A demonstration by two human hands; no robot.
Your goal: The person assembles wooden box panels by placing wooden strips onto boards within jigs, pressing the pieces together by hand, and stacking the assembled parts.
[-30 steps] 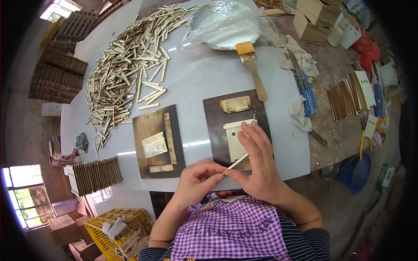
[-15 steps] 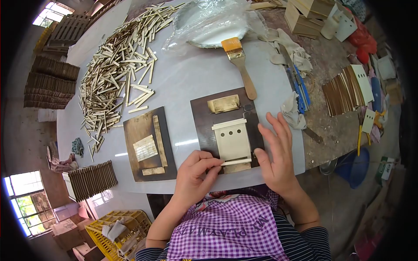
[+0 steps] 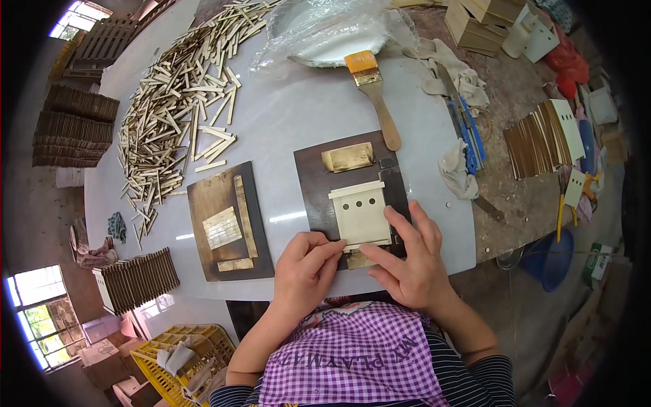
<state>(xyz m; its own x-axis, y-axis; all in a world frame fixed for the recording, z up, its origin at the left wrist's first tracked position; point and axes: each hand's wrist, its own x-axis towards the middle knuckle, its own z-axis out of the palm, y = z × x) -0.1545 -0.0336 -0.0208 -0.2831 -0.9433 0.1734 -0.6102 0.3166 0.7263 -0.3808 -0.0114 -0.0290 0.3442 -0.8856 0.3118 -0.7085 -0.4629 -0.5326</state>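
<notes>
A pale wooden panel (image 3: 359, 222) with three round holes lies on a dark board (image 3: 313, 178). One strip (image 3: 356, 189) runs across its far end. Along the near edge lies a second thin wooden strip (image 3: 382, 242). My left hand (image 3: 298, 273) is closed, thumb and forefinger pinching that strip's left end. My right hand (image 3: 419, 273) has its fingers apart; a fingertip rests on the near strip while other fingers reach over the panel's right side. Beyond the panel, a stained wood block (image 3: 348, 160) is fixed to the board.
A second dark board (image 3: 263, 234) with wood pieces lies to the left. Behind it spreads a heap of wooden strips (image 3: 169, 108). A brush (image 3: 381, 108) lies near a plastic-covered basin (image 3: 322, 51). Stacked panels (image 3: 539, 142) and a blue-handled tool (image 3: 468, 136) are at right.
My right hand has moved left and inward, from beside the panel onto the near strip. The near strip now lies against the panel's edge. My left hand keeps its pinch.
</notes>
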